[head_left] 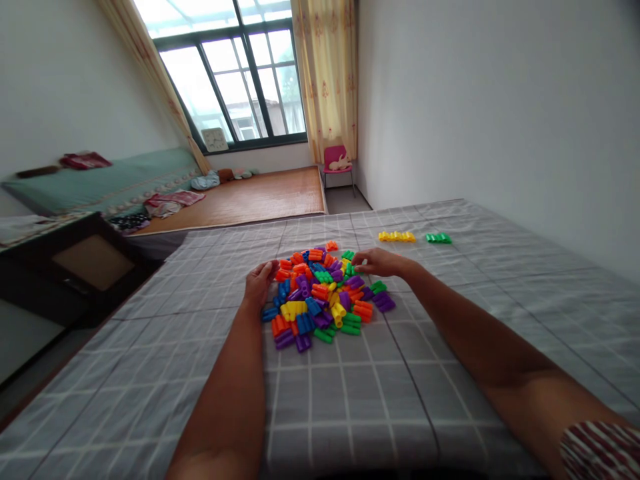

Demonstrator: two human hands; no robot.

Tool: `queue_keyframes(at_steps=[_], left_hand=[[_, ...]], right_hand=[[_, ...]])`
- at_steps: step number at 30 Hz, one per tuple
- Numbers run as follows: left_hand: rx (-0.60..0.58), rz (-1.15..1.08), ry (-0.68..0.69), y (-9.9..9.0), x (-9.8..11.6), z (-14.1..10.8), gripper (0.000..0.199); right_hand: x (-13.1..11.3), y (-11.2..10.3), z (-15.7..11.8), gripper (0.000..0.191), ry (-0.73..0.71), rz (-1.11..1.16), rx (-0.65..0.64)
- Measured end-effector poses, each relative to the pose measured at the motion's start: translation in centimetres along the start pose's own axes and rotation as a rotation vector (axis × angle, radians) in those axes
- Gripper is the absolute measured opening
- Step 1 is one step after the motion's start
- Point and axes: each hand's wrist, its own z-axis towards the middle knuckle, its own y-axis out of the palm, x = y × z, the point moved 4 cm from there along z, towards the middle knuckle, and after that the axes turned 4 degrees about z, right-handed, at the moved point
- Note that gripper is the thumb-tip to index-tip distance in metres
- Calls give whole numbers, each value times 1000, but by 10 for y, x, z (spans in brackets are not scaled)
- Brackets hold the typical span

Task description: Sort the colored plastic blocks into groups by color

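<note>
A loose heap of plastic toy blocks (320, 291), in orange, blue, purple, yellow and green, lies on the bed. The blocks look like short tubes joined side by side. My left hand (260, 281) is at the heap's left edge, beside an orange block (283, 265); its fingers are curled together, and whatever they hold is hidden. From the right, my right hand (379, 261) reaches the far side of the heap. Its thumb and fingers close at a small green block (349, 270), next to a yellow block (345, 267).
On the grey checked sheet (350, 400), a yellow row of joined blocks (397, 237) and a shorter green row (439, 238) lie apart from the heap, far right. Beyond are a mat-covered bed (260, 199), a pink chair (336, 159) and a dark cabinet (75, 267).
</note>
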Motion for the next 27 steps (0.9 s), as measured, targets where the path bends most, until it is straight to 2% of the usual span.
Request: queue_keyframes(at_steps=[4, 7, 10, 12, 15, 18, 20, 22, 25, 27], left_hand=[[6, 6, -2, 1, 2, -2, 33], [-7, 30, 10, 1, 5, -3, 34], [-14, 31, 17, 1, 5, -3, 36], [-15, 26, 18, 1, 4, -3, 36], [-19, 24, 14, 0, 2, -2, 36], [-22, 8, 9, -1, 0, -1, 35], [-20, 4, 9, -1, 0, 0, 35], [-17, 6, 9, -2, -1, 0, 36], [-7, 9, 7, -1, 0, 0, 36], [0, 7, 3, -1, 1, 0, 35]], right_hand=[[-24, 19, 6, 28, -123, 126, -32], [-39, 24, 9, 30, -190, 180, 40], [-55, 25, 9, 19, -268, 78, 149], [-66, 32, 9, 14, -308, -18, 121], [-77, 41, 9, 12, -263, -99, 72], [-80, 42, 9, 11, -226, -95, 140], [-74, 35, 10, 13, -196, -32, 225], [-58, 25, 13, 18, -113, 92, 299], [-19, 8, 16, 22, 56, 308, 338], [13, -5, 14, 22, 169, 358, 379]])
